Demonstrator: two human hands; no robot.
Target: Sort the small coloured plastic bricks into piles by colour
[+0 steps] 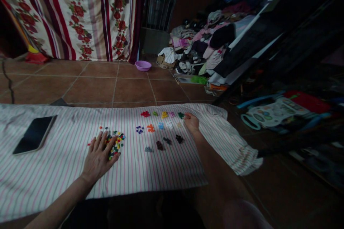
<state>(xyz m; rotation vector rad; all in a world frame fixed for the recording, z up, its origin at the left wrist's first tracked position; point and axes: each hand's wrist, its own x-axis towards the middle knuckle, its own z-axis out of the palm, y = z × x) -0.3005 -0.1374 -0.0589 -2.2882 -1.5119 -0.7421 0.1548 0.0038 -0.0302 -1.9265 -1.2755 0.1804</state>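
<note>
My left hand [98,154] lies with its fingers spread over a heap of small mixed-colour pieces [117,144], partly hiding it. At the far right of the sorted groups, my right hand [192,122] has thumb and finger pinched together beside the dark green pieces [181,115]. What the pinch holds, if anything, is too small to make out. Nearby sit same-coloured groups: red [145,114], yellow [164,115], pink [172,114], dark blue [139,129], orange [151,128], light blue [161,125], brown [159,145], black [179,139] and grey [148,149].
A striped cloth [67,171] covers the work surface. A smartphone [34,135] rests on its left side. Beyond, a purple basin [143,66] stands on the tiled floor, near a heap of clothes [204,43]. A floral curtain [91,14] hangs behind.
</note>
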